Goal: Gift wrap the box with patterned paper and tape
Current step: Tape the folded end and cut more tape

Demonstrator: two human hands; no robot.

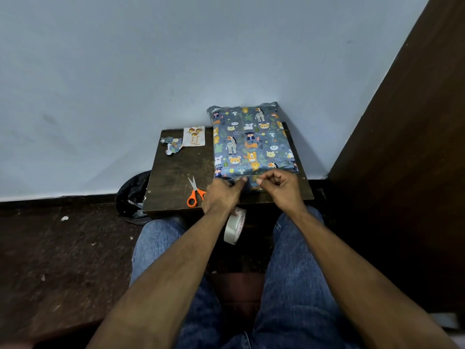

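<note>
The box [253, 142] lies on a small dark table [176, 177], wrapped in blue paper printed with cartoon animals. Its far end leans on the wall. My left hand [221, 195] is at the near end of the box, with the thumb on the folded paper flap [249, 183] and the fingers curled round it. My right hand [281, 187] is beside it, fingers curled, its thumb tip pinching the same flap. A roll of clear tape [235, 226] hangs just below the table's front edge by my left wrist. What holds it up is hidden.
Orange-handled scissors [195, 192] lie on the table left of my left hand. A paper scrap [173, 146] and a small gift tag [194, 136] sit at the table's far left. A black bag [133, 195] is on the floor at left. A dark door [407, 147] is at right.
</note>
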